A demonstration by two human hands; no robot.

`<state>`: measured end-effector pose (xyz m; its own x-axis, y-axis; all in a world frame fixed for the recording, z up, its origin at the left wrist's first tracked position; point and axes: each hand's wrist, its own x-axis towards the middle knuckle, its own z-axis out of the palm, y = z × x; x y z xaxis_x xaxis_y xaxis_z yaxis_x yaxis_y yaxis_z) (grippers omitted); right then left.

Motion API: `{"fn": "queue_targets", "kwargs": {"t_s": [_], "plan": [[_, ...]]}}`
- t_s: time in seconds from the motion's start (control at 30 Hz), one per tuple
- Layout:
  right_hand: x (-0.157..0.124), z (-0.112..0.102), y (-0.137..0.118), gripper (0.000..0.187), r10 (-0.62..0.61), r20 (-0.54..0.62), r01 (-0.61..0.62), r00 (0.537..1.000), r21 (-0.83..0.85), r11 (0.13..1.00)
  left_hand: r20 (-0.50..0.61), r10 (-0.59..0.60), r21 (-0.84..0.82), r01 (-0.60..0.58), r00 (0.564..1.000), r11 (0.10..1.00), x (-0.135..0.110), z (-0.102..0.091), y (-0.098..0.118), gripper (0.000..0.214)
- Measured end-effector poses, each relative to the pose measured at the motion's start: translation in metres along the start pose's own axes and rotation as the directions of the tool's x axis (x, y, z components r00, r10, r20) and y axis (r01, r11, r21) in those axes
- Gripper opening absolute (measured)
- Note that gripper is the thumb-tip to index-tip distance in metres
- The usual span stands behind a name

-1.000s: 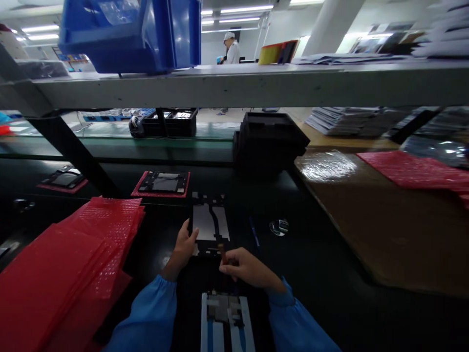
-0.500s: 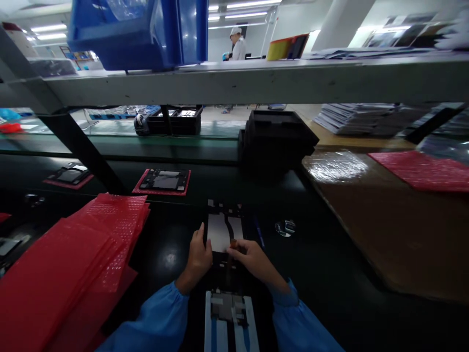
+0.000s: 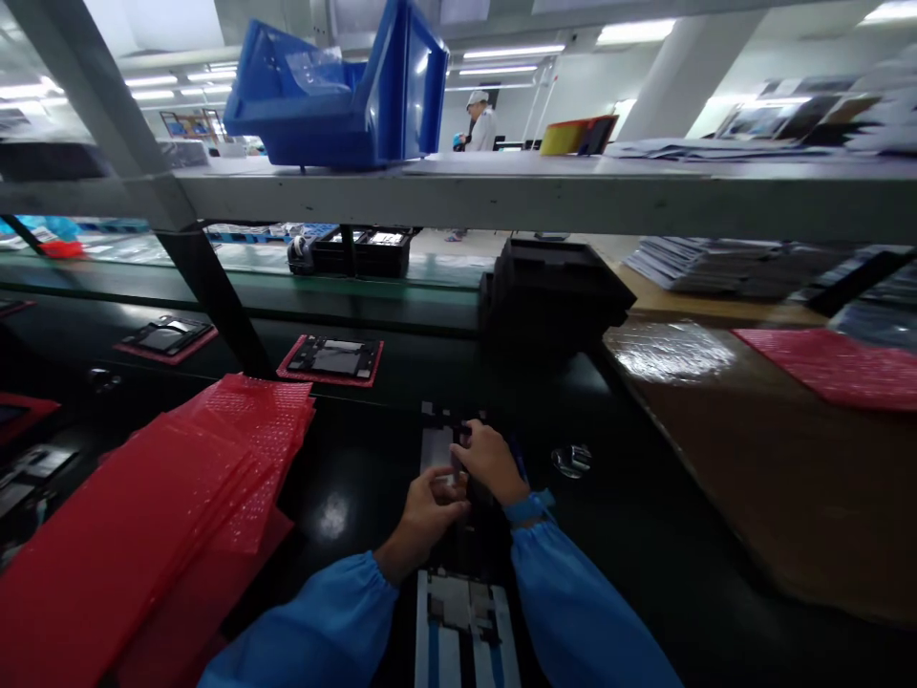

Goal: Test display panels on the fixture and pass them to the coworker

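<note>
A thin silver-and-black device panel [image 3: 434, 447] lies flat on the dark bench, partly covered by my hands. My left hand [image 3: 424, 521] is closed over its lower part, thumb and fingers pinching the orange-brown end of a dark flex cable [image 3: 462, 481]. Just above, my right hand [image 3: 494, 463] bends over the panel with thumb and forefinger closed on the cable's upper stretch; its fingertips partly hide the spot. Closer to me lies a second unit [image 3: 451, 604] with pale strips and blue bands, touched by neither hand. Beside my right wrist a blue pen [image 3: 520, 459] is partly hidden.
Red bubble bags [image 3: 172, 487] are piled at left. Further back, panels rest on red bags [image 3: 373, 373]. Black trays [image 3: 555, 287] stand stacked behind, under a shelf [image 3: 501, 203] bearing a blue bin [image 3: 308, 115]. A shiny round object [image 3: 571, 461] and brown board [image 3: 759, 459] are at right.
My right hand has moved up from the cable's orange end to its upper part. My left hand has left the panel's left edge and closed on the orange end. The view has shifted slightly.
</note>
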<state>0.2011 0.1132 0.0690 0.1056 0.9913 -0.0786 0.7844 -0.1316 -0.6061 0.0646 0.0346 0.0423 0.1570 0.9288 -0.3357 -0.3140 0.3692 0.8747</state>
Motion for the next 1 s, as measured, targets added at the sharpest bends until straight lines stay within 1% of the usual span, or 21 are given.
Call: {"fn": "queue_targets", "kwargs": {"t_s": [0.1,0.17,0.27,0.33,0.37,0.43,0.47,0.57,0.63,0.73,0.77,0.87,0.9,0.93,0.97,1.0], "plan": [[0.008,0.002,-0.01,0.035,0.054,0.028,-0.051,0.998,-0.097,0.994,-0.046,0.039,-0.014,-0.039,0.998,0.999,0.0,0.002,0.0,0.065],[0.01,0.004,-0.013,0.035,0.085,0.033,-0.08,0.996,-0.122,0.989,-0.053,0.045,-0.022,-0.046,0.998,0.999,0.0,0.003,0.0,0.067],[0.009,0.006,-0.013,0.038,0.079,0.017,-0.077,0.997,-0.09,0.993,-0.063,0.022,-0.064,-0.026,0.998,0.998,0.001,0.004,0.002,0.056],[0.005,0.004,-0.012,0.034,0.023,-0.001,-0.024,1.0,-0.024,0.999,-0.07,0.001,-0.097,-0.008,0.998,0.995,0.001,0.004,0.003,0.045],[0.001,0.002,-0.012,0.028,-0.017,-0.012,0.017,1.0,0.018,1.0,-0.069,-0.007,-0.107,0.0,0.998,0.994,0.001,0.004,0.004,0.042],[-0.009,-0.002,-0.009,0.011,-0.105,-0.04,0.109,0.994,0.114,0.988,-0.061,-0.013,-0.117,0.006,0.998,0.993,0.001,0.004,0.004,0.042],[-0.015,-0.005,-0.007,0.009,-0.142,-0.058,0.15,0.988,0.164,0.975,-0.051,-0.011,-0.123,0.005,0.999,0.992,0.0,0.005,0.005,0.043],[-0.037,-0.014,0.002,0.026,-0.198,-0.108,0.222,0.974,0.317,0.922,-0.015,0.001,-0.156,-0.003,1.0,0.988,-0.001,0.005,0.007,0.048],[-0.051,-0.018,0.012,0.035,-0.191,-0.109,0.219,0.976,0.415,0.883,-0.017,-0.009,-0.17,0.006,1.0,0.985,-0.002,0.006,0.008,0.051],[-0.067,-0.017,0.025,0.047,-0.154,-0.054,0.159,0.987,0.548,0.821,-0.038,-0.026,-0.171,0.019,0.999,0.985,-0.003,0.008,0.01,0.054],[-0.07,-0.015,0.028,0.051,-0.142,-0.028,0.13,0.989,0.601,0.788,-0.04,-0.033,-0.167,0.026,0.999,0.986,-0.004,0.008,0.01,0.055],[-0.074,-0.008,0.032,0.062,-0.108,0.045,0.033,0.993,0.777,0.629,-0.036,-0.082,-0.128,0.077,0.996,0.989,-0.005,0.009,0.01,0.053],[-0.074,-0.005,0.031,0.064,-0.095,0.06,0.006,0.994,0.815,0.579,-0.028,-0.104,-0.108,0.1,0.994,0.989,-0.006,0.009,0.01,0.052],[-0.074,-0.003,0.03,0.062,-0.082,0.069,-0.013,0.994,0.837,0.547,-0.014,-0.125,-0.085,0.123,0.992,0.989,-0.006,0.01,0.01,0.052],[-0.075,-0.001,0.029,0.059,-0.069,0.07,-0.022,0.995,0.842,0.539,0.0,-0.141,-0.064,0.14,0.99,0.988,-0.007,0.009,0.009,0.052],[-0.075,0.0,0.027,0.056,-0.06,0.066,-0.023,0.996,0.835,0.55,0.014,-0.152,-0.047,0.152,0.988,0.987,-0.007,0.009,0.009,0.053]]}}
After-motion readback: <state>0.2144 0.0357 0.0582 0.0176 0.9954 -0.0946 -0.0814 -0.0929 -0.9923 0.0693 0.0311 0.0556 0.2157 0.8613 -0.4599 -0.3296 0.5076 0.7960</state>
